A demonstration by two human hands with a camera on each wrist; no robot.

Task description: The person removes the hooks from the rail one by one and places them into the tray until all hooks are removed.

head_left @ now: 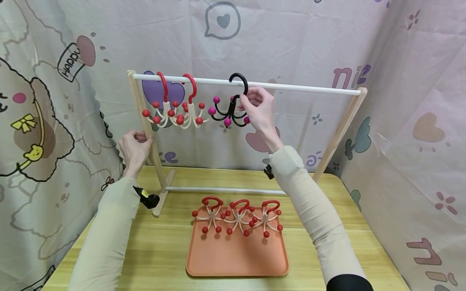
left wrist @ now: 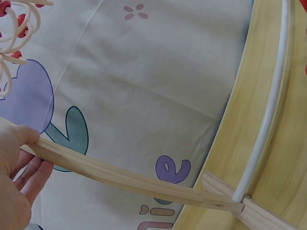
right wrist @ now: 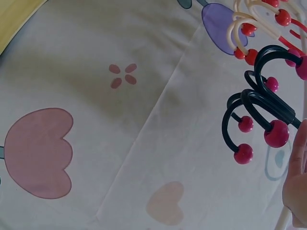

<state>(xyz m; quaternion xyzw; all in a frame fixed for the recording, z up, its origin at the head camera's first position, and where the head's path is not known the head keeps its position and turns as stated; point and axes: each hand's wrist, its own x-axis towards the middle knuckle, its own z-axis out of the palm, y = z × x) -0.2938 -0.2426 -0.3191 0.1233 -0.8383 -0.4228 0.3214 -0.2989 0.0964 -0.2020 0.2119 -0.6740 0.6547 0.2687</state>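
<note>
My right hand (head_left: 259,109) pinches a black multi-arm hook (head_left: 231,108) with magenta ball tips, just below its curved top. That curved top overlaps the white top bar (head_left: 298,87) of a wooden rack in the head view. In the right wrist view the black arms (right wrist: 268,98) spread out beside the fingers. My left hand (head_left: 135,149) grips the rack's left wooden post (head_left: 157,157), with thumb and fingers around it in the left wrist view. Two red-topped hooks with cream arms and red balls, one left (head_left: 165,109) and one right (head_left: 191,109), hang on the bar's left part.
An orange tray (head_left: 236,258) lies on the wooden table (head_left: 164,250), below the rack. Three more red-and-cream hooks (head_left: 238,218) rest along its back edge. A white lower bar (head_left: 222,190) joins the posts near the table. Printed curtains surround the table.
</note>
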